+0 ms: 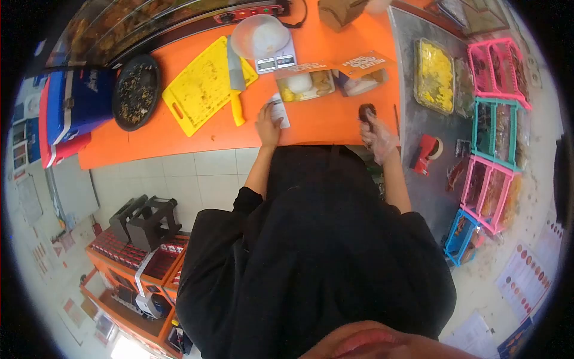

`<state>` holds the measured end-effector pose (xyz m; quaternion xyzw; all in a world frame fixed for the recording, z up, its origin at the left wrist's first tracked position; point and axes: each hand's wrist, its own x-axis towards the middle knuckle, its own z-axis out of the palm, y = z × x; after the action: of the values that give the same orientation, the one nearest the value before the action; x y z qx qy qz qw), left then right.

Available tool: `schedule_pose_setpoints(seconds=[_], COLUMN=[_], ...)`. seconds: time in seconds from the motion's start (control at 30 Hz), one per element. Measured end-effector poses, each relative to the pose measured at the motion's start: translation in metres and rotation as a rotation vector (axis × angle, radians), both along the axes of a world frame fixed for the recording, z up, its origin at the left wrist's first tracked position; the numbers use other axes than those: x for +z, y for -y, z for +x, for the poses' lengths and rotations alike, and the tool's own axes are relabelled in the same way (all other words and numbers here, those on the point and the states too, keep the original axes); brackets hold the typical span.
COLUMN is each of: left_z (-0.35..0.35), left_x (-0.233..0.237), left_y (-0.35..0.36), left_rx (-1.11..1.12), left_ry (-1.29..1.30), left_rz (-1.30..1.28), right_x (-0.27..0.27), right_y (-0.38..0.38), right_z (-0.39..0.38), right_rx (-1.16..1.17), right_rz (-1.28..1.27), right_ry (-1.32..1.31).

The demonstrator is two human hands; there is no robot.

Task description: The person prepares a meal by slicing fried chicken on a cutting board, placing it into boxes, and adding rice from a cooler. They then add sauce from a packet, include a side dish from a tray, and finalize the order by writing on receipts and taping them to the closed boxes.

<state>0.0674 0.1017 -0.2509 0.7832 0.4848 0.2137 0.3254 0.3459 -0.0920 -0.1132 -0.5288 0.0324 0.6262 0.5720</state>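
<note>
On the orange counter (206, 139), my left hand (268, 127) has its thumb and fingers at the edge of a printed paper slip (281, 115). My right hand (380, 141) wears a clear plastic glove. Its fingers are closed on a small dark brown item (367, 112), whose kind I cannot make out. Beyond my hands stand two open food boxes with printed orange lids: the left box (308, 96) holds white rice and other food, and the right box (361, 85) is partly covered by its lid.
A yellow cutting board (200, 90) bears a knife (235, 72). Behind are a digital scale (278, 62) with a plastic bowl (254, 37) and a black round pan (137, 93). At right are a tray of yellow food (434, 76), a tape dispenser (423, 154) and coloured baskets (495, 133).
</note>
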Motion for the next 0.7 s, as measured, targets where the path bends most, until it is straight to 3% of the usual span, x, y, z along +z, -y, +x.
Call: schedule_pose_setpoints(seconds=[0.03,0.1,0.17,0.23,0.27,0.33,0.37,0.43,0.47,0.53,0.57,0.63,0.67,0.7], left_z=[0.007,0.021,0.016,0.022,0.031,0.038,0.040,0.043,0.042,0.038,0.034,0.025,0.023,0.020], left_x=[0.006,0.015,-0.017,-0.011,-0.001,0.011,0.012,0.013,0.014,0.013,0.015,0.022,0.025,0.026], left_y=[0.002,0.006,-0.005,-0.007,-0.001,0.008,0.012,0.018,0.021,0.030,0.036,0.051,0.058,0.066], left_rx=[-0.012,0.129,-0.034,-0.025,0.048,0.109,0.140,0.180,0.226,0.328,0.379,0.404,0.417,0.429], left_ry=[0.009,-0.335,-0.300,-0.069,-0.104,-0.143,-0.170,-0.188,-0.266,-0.352,-0.362,-0.323,-0.279,-0.284], left_rz=[-0.004,0.239,0.198,0.124,0.157,0.205,0.187,0.183,0.189,0.193,0.194,0.271,0.338,0.344], right_x=[0.003,0.013,0.037,0.050,0.059,0.024,0.003,0.007,0.006,-0.004,-0.018,-0.059,-0.105,-0.109], right_y=[0.018,0.037,0.063,0.085,0.086,0.097,0.104,0.089,0.080,0.059,0.060,0.061,0.056,0.046], right_z=[0.010,0.033,0.061,0.118,0.141,0.214,0.273,0.316,0.328,0.346,0.354,0.365,0.387,0.392], right_rx=[-0.053,-0.137,-0.147,-0.146,-0.201,-0.271,0.179,0.537,0.525,1.048,1.048,0.730,0.579,0.584], right_rz=[-0.033,-0.065,-0.092,-0.234,-0.282,-0.269,-0.643,-0.855,-0.844,-0.868,-0.852,-0.576,-0.451,-0.436], right_ry=[-0.031,-0.038,0.130,0.404,0.559,0.885,1.278,1.545,1.553,1.513,1.518,1.669,1.505,1.506])
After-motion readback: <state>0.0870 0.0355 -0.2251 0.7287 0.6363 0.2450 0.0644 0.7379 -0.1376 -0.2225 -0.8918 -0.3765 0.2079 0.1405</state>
